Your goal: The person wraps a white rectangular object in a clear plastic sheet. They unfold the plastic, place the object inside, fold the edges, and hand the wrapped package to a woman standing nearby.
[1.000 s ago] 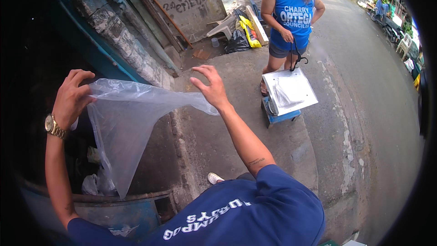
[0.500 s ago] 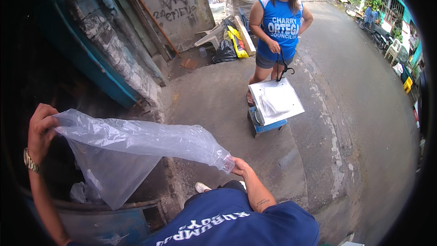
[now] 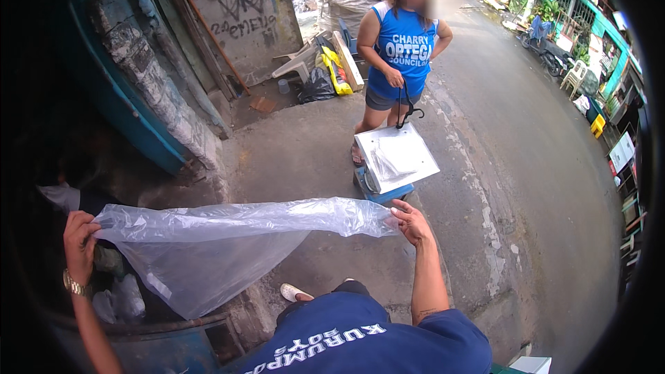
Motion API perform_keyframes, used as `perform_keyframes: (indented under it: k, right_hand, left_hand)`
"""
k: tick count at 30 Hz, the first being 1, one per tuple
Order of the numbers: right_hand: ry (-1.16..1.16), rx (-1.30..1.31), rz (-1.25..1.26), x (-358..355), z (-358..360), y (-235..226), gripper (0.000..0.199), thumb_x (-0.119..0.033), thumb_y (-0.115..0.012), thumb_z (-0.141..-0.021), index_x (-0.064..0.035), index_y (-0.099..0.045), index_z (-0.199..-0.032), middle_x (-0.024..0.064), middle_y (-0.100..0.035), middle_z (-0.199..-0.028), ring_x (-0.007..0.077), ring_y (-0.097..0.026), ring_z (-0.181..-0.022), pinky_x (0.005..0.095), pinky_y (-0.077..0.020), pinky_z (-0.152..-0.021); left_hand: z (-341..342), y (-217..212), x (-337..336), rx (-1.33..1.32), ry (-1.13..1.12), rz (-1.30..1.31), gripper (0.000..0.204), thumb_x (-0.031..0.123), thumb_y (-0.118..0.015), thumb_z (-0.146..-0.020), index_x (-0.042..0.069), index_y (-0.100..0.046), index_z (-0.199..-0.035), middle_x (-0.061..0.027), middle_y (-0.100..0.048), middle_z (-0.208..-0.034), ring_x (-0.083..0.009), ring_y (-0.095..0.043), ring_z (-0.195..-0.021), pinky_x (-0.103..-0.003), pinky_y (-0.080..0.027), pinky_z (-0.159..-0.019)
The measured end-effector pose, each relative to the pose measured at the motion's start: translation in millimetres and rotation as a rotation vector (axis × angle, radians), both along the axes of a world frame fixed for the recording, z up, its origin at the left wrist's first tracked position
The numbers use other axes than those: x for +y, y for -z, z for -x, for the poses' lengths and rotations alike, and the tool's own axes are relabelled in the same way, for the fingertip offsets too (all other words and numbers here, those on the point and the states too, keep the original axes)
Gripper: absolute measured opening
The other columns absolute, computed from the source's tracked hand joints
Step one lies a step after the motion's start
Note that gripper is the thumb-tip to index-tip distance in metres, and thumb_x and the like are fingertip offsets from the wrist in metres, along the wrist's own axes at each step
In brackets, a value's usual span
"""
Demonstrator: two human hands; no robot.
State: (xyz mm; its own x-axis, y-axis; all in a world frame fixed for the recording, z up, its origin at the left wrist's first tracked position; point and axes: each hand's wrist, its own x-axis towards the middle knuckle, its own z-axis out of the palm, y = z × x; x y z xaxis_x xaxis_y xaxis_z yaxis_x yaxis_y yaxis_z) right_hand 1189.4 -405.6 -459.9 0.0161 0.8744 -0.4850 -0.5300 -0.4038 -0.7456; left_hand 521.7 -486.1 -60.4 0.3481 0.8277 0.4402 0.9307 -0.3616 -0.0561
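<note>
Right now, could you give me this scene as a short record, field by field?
Left hand: gripping one end of the plastic, watch on wrist
Right hand: at the plastic's other end; grip unclear
Plastic: clear, stretched between both hands, lower part hanging to a point
Other person: standing ahead, one hand holding a black hook
Board: white, above a blue stool
Ground: grey pavement

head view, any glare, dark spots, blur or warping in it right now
Head view, middle: white glints along the folds of the clear plastic; head view, left: deep shadow swallows much of the detail; head view, top: a blurred patch covers the head of the person in blue; head view, edges: a rounded black border, with the road bowing, probably from the lens.
</note>
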Motion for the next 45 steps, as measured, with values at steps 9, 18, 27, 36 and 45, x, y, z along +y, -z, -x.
perform_keyframes:
  k: [9, 18, 27, 36, 45]
  right_hand:
    - [0.396, 0.369, -0.426, -0.6, -2.3, -12.6, 0.047, -0.010, -0.076, -0.091, -0.0001, -0.061, -0.134, 0.0126, -0.069, -0.116, 0.0242, -0.064, -0.108, 0.0398, -0.0487, -0.101]
    - [0.241, 0.084, -0.286, 14.4, 24.3, -27.1, 0.031, -0.010, -0.071, -0.096, -0.0002, -0.066, -0.125, 0.0091, -0.072, -0.104, 0.0200, -0.070, -0.091, 0.0338, -0.0585, -0.080]
    - [0.418, -0.599, -0.302, 83.6, -89.4, 55.8, 0.055, -0.005, -0.073, -0.093, -0.0077, -0.055, -0.145, 0.0070, -0.069, -0.098, 0.0097, -0.056, -0.068, 0.0225, -0.0478, -0.060]
    - [0.331, -0.171, -0.440, 17.2, -121.9, -55.1, 0.032, 0.000, -0.072, -0.093, 0.0010, -0.067, -0.125, 0.0072, -0.073, -0.097, 0.0157, -0.069, -0.087, 0.0288, -0.0555, -0.075]
    - [0.268, -0.389, -0.209, -52.8, -86.5, -102.8, 0.034, -0.008, -0.078, -0.091, 0.0004, -0.072, -0.123, 0.0030, -0.073, -0.094, 0.0101, -0.064, -0.086, 0.0263, -0.0504, -0.080]
  left_hand:
    - [19.7, 5.1, -3.4, 0.039, -0.030, -0.057, 0.027, -0.015, -0.065, -0.066, -0.002, -0.065, -0.090, -0.0146, -0.063, -0.098, -0.0345, -0.060, -0.100, -0.040, -0.050, -0.084]
    - [30.7, -17.8, -9.6, 0.059, -0.080, -0.123, 0.028, -0.015, -0.060, -0.074, -0.003, -0.068, -0.098, -0.0140, -0.067, -0.111, -0.0344, -0.062, -0.111, -0.040, -0.049, -0.095]
    - [37.2, 36.4, 1.1, 0.190, 0.000, 0.140, 0.017, 0.001, -0.077, -0.073, 0.001, -0.066, -0.085, -0.0073, -0.069, -0.117, -0.0318, -0.056, -0.118, -0.043, -0.050, -0.092]
    - [65.6, 99.8, 18.4, 0.125, -0.077, 0.150, 0.017, 0.003, -0.079, -0.070, 0.001, -0.067, -0.082, -0.0106, -0.064, -0.090, -0.0337, -0.059, -0.093, -0.044, -0.048, -0.081]
    - [48.0, 129.7, 61.3, 0.049, 0.057, 0.116, 0.019, -0.008, -0.074, -0.067, 0.000, -0.070, -0.084, -0.0110, -0.067, -0.096, -0.0332, -0.061, -0.097, -0.042, -0.052, -0.081]
